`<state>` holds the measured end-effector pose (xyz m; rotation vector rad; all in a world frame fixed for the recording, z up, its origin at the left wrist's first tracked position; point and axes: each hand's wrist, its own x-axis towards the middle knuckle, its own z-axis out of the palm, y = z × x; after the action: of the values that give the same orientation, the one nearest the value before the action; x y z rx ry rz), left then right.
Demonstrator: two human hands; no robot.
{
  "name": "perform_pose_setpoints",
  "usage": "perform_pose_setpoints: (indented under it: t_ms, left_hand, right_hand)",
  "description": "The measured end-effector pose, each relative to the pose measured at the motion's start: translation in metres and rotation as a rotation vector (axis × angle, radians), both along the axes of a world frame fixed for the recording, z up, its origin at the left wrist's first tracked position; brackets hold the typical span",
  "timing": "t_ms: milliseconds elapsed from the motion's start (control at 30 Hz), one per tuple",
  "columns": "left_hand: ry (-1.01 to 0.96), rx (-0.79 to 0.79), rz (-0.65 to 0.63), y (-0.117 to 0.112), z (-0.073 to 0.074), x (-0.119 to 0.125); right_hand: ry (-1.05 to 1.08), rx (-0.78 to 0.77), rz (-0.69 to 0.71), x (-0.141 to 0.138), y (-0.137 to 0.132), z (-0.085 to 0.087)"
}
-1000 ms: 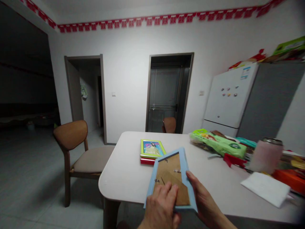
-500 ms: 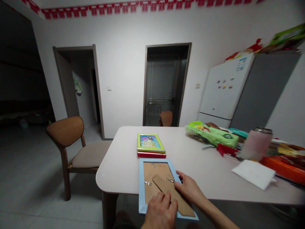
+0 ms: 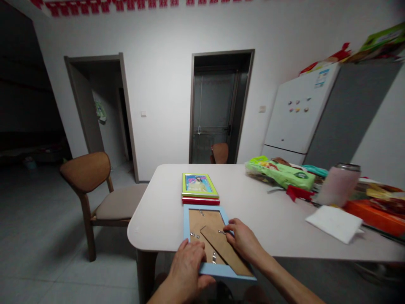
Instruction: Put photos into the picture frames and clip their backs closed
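A light blue picture frame (image 3: 188, 212) lies face down at the near edge of the white table (image 3: 256, 215), its brown backing board and stand showing. My left hand (image 3: 187, 267) grips the frame's near left corner, fingers curled over the edge. My right hand (image 3: 242, 239) rests on the frame's right side, fingertips pinched at a small metal clip on the backing. Just beyond the frame lies a green frame (image 3: 199, 185) with a picture, stacked on a red frame (image 3: 200, 201).
A wooden chair (image 3: 95, 185) stands left of the table. On the right of the table are a green packet (image 3: 281, 174), a pink flask (image 3: 338, 184), a white napkin (image 3: 333, 222) and an orange box (image 3: 376, 215). A fridge (image 3: 300, 118) stands behind, and two doorways open in the far wall.
The blue frame came down from a tilted hold to lie flat on the table edge. My left hand slid to its near left corner; my right hand moved onto the clip.
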<state>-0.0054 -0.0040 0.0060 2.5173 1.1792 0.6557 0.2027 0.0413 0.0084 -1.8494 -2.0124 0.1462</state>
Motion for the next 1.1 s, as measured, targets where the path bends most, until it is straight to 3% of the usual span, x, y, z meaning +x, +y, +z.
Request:
perform_pose_setpoints:
  t_ms: [267, 333, 433, 500, 833, 933, 1100]
  left_hand:
    - [-0.079, -0.050, -0.011, 0.004, 0.002, -0.006]
    - [-0.092, -0.057, -0.006, 0.006, 0.001, -0.007]
    - [-0.104, -0.057, -0.011, 0.008, 0.000, -0.007]
    - [-0.112, -0.059, -0.006, 0.009, 0.000, -0.006]
    - [-0.142, -0.078, -0.002, 0.010, -0.004, -0.005]
    - [-0.145, -0.074, -0.007, 0.010, -0.005, -0.005]
    - [-0.130, -0.063, 0.026, 0.009, -0.005, -0.004]
  right_hand:
    - [-0.052, 0.079, 0.003, -0.005, -0.003, 0.006]
    - [-0.002, 0.076, 0.140, -0.007, -0.011, 0.010]
    - [0.090, -0.061, 0.442, -0.015, -0.025, 0.019]
    - [0.135, -0.112, 0.523, -0.024, -0.030, 0.023]
    - [0.233, -0.038, 0.462, -0.040, -0.021, 0.017]
    - [0.254, -0.007, 0.382, -0.049, -0.006, 0.015]
    - [0.118, 0.041, 0.295, -0.073, 0.022, 0.005]
